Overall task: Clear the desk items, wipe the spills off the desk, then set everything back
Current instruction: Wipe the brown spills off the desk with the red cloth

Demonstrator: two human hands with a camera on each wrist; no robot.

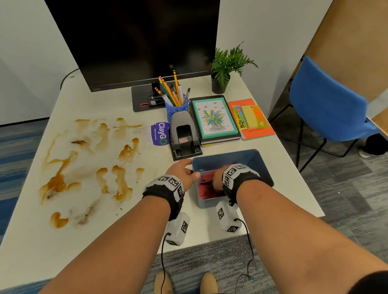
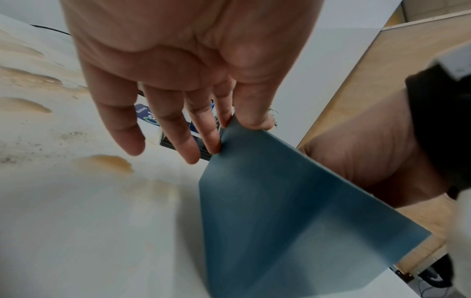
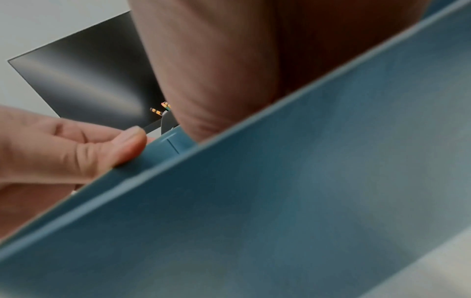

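Head view: left hand pinching the blue bin rim, right hand reaching inside.
Right hand's fingers are hidden; bin risking sliding right off the counter edge.

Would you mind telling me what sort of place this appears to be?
Most likely an office workstation: a dark monitor stands on a white desk, beside a cup of pencils and a hole punch, with a blue chair alongside.
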